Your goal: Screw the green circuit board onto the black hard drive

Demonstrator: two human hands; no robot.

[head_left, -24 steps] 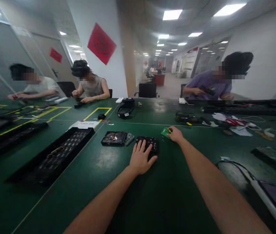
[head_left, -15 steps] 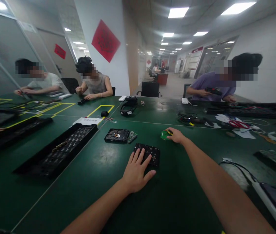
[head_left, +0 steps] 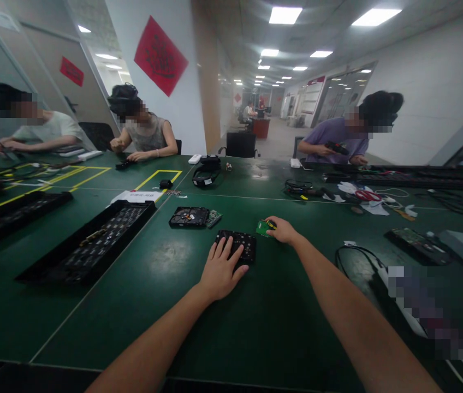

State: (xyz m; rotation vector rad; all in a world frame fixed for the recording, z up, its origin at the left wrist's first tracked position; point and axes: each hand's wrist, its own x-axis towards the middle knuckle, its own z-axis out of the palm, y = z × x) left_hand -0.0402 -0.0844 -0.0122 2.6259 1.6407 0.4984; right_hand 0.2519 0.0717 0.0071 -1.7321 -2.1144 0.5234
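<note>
My left hand (head_left: 222, 270) lies with fingers spread on a flat black square part (head_left: 248, 248) dotted with screws or holes. To its right, my right hand (head_left: 283, 230) is closed on a small yellow-and-black tool (head_left: 271, 224), mostly hidden by the fingers, at the edge of a green circuit board (head_left: 261, 228). Whether the fingers also grip the board, I cannot tell. Beyond my left hand lie an open black housing (head_left: 189, 217) and a small grey-green circuit board (head_left: 214, 218) that touches or nearly touches it.
Left of me stands a long black tray (head_left: 133, 224) with a brass-coloured piece inside. Cables (head_left: 303, 188) and a red-and-white bundle lie farther back. A black cable (head_left: 350, 248) and a blurred-out device are at right. Three people sit across the table (head_left: 166, 322).
The view has shifted, so everything sits further left and a little higher. Both hands keep their places on the part and by the green board.
</note>
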